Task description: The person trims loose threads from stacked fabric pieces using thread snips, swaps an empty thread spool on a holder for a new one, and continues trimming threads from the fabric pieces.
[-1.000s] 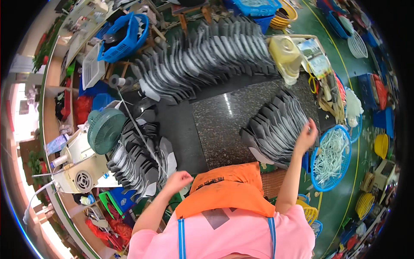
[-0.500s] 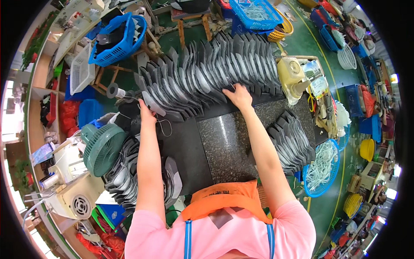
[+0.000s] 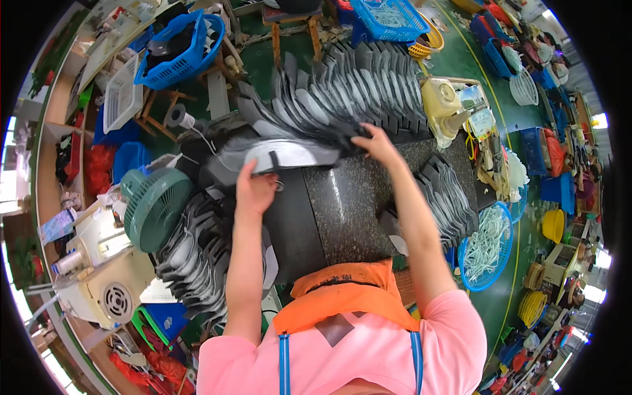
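Head view is showing both hands lifting a grey sole piece (image 3: 280, 156) over the dark stone bench (image 3: 355, 210). Left hand (image 3: 255, 192) and right hand (image 3: 372, 141) are each closing fingers around its ends. Baskets are crowding the green floor (image 3: 461, 72).

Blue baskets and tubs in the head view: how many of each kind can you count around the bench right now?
Blue slatted crates: 2, one at upper left, one at top centre
Round blue basket of white cords: 1
Small blue baskets at upper right: 2, one near the top, one lower by the right edge
Total: 5
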A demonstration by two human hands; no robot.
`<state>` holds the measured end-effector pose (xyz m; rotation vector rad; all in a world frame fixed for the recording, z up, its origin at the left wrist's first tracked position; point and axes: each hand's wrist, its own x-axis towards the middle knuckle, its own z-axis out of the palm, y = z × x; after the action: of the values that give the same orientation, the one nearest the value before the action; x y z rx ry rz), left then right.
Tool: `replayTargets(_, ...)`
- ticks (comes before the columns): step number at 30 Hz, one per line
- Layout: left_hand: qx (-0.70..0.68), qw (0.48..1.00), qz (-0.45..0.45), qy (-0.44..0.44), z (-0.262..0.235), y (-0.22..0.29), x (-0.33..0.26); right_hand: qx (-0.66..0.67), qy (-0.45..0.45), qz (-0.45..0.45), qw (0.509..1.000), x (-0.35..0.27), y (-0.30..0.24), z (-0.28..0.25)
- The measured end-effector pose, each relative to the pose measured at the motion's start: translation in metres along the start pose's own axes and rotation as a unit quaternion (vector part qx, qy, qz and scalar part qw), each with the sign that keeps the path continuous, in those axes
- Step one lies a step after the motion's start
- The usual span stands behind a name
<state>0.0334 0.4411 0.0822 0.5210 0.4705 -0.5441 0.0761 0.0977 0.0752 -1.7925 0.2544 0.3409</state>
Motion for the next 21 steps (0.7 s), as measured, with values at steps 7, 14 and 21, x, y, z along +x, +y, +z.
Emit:
replayTargets(7, -0.057, 0.998, -0.01, -0.039, 0.01, -0.187, -0.108, -0.26, -0.214, 0.021, 0.941, 0.019, -0.049, -0.108)
replayTargets(14, 0.297, 0.89, -0.255, 0.236, -0.033, -0.209, -0.112, -0.548, 0.12, -0.268, 0.783, 0.014, -0.025, -0.019)
replayTargets(21, 0.751, 0.638, -0.138, 0.103, -0.011, -0.161, -0.186, -0.538, -0.077, -0.187, 0.818, -0.048, 0.016, 0.051)
